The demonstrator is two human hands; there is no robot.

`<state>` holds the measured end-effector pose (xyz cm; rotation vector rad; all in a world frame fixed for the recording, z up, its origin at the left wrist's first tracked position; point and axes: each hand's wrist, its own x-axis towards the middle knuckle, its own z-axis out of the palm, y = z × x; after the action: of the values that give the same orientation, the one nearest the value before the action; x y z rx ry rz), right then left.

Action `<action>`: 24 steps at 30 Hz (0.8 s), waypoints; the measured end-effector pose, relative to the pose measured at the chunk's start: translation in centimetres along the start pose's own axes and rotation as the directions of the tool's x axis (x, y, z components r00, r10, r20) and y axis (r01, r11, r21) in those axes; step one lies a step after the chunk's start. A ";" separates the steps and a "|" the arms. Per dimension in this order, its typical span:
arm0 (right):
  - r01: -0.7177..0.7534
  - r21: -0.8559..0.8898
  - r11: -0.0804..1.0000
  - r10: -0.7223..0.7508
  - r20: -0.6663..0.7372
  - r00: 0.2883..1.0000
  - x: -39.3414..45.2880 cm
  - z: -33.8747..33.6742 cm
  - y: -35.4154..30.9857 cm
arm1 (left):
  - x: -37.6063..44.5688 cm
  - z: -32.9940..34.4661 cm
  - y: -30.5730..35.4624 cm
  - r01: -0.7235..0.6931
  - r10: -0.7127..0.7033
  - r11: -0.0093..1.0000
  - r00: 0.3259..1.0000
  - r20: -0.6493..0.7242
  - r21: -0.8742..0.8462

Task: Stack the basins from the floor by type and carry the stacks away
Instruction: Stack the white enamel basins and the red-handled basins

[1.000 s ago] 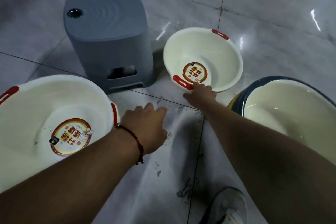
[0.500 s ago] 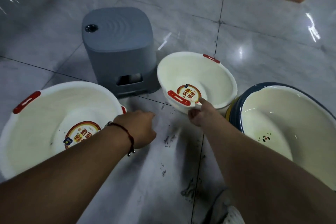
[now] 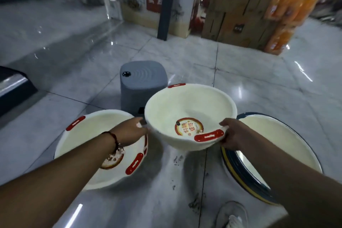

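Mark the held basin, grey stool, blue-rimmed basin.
held basin [image 3: 190, 105]: head view, inner wall.
grey stool [image 3: 142, 74]: head view, top.
blue-rimmed basin [image 3: 277, 140]: head view, inner wall.

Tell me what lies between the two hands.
In the head view, the small white basin spans the gap: the left hand grips its left rim and the right hand holds its near rim beside the red handle.

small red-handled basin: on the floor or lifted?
Lifted. The small basin hangs tilted above the floor, right hand gripping its rim, left hand at the opposite side.
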<state>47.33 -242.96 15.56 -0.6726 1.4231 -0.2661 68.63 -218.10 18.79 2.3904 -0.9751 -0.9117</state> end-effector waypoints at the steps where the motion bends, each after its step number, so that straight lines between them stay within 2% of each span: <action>1: 0.017 -0.036 0.999 -0.017 0.000 1.000 -1.4 -0.3 -0.1 | -0.6 -0.4 -1.1 0.055 -0.058 0.991 0.998 -0.018 -0.119; 2: 0.032 -0.074 0.997 -0.030 0.019 0.999 -3.1 -0.3 0.0 | -1.5 -1.0 -2.4 0.133 -0.141 0.961 0.990 -0.017 -0.242; 4: 0.080 -0.154 0.985 -0.064 0.109 0.992 -6.8 -0.3 0.2 | -3.9 -2.0 -4.8 0.278 -0.278 0.834 0.958 0.073 -0.476; 6: 0.136 -0.200 0.970 -0.093 0.210 0.973 -9.9 0.1 0.9 | -6.5 -2.8 -7.1 0.397 -0.337 0.683 0.916 0.218 -0.613; 7: 0.150 -0.227 0.962 -0.090 0.255 0.963 -11.2 0.5 1.6 | -8.1 -3.2 -8.1 0.429 -0.335 0.640 0.902 0.271 -0.637; 8: 0.156 -0.249 0.956 -0.082 0.286 0.955 -12.4 1.1 2.4 | -9.5 -3.6 -9.1 0.442 -0.320 0.613 0.897 0.306 -0.655; 10: 0.164 -0.255 0.953 -0.064 0.358 0.931 -14.1 2.8 4.4 | -11.8 -4.4 -10.9 0.431 -0.334 0.554 0.899 0.284 -0.712; 14: 0.173 -0.070 0.982 -0.122 0.464 0.877 -15.1 7.4 7.6 | -14.9 -5.7 -14.1 0.338 -0.481 0.310 0.862 0.160 -0.889; 15: 0.192 -0.079 0.978 -0.134 0.467 0.874 -14.9 8.5 8.4 | -15.5 -5.9 -14.7 0.309 -0.505 0.268 0.851 0.140 -0.913; 19: 0.244 -0.286 0.927 -0.068 0.510 0.857 -13.5 12.1 12.0 | -16.1 -5.9 -15.8 0.261 -0.565 0.204 0.819 0.104 -0.944; 24: 0.353 -0.319 0.880 -0.123 0.564 0.817 -11.9 17.1 14.5 | -13.3 -4.2 -16.4 0.328 -0.567 0.291 0.816 0.114 -0.899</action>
<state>58.74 -220.39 17.01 -1.1843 0.8501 0.0358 72.02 -196.85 17.98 1.6778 0.3710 -0.9476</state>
